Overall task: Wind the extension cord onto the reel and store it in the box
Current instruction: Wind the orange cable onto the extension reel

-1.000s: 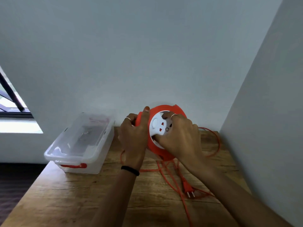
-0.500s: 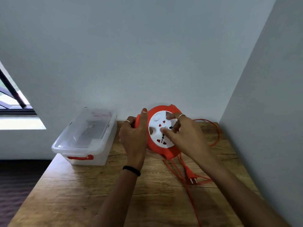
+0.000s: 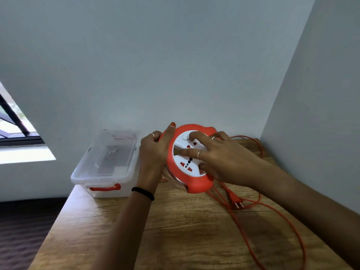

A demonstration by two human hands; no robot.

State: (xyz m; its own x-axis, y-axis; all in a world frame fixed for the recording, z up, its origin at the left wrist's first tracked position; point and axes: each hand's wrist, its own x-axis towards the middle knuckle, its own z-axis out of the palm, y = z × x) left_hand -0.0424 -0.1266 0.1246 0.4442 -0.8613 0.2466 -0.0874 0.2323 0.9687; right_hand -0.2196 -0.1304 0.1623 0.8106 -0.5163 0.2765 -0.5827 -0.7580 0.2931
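Orange reel (image 3: 191,189) tilted, sockets toward camera (handheld).

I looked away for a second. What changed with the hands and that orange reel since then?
The right hand shifted on the reel's white face: its fingers now spread across the sockets. The left hand still grips the reel's rim. The cord and plug still lie loose on the table; the box stays closed.
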